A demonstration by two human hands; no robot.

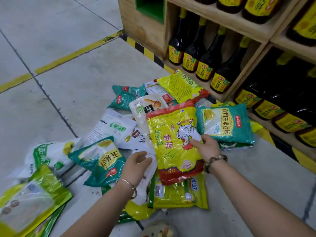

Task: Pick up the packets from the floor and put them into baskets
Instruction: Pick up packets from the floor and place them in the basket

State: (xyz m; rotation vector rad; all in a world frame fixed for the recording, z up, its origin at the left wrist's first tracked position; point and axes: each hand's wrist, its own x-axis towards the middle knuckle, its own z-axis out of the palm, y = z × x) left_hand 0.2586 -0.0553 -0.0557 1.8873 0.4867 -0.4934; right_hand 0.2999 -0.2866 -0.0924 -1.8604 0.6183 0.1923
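- Right hand fingers lie loosely spread on the yellow chicken packet, gripping nothing.
- Left hand fingers curl at its left edge on a white packet.
- The yellow packet's long axis runs away from the person, red end nearest.

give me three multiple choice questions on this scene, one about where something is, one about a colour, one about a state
1. Where do the dark bottles stand?
A. on the wooden shelf
B. in a basket
C. on the floor tiles

2. What colour is the big packet with the rooster?
A. blue
B. yellow with red ends
C. black

3. What is the right hand doing?
A. hanging away from the pile
B. lifting a bottle
C. resting fingers on the rooster packet

Answers: 1 A, they fill the shelf compartments. 2 B, yellow middle, red bands at both ends. 3 C, its fingers lie on the packet, while the left hand touches a white packet.
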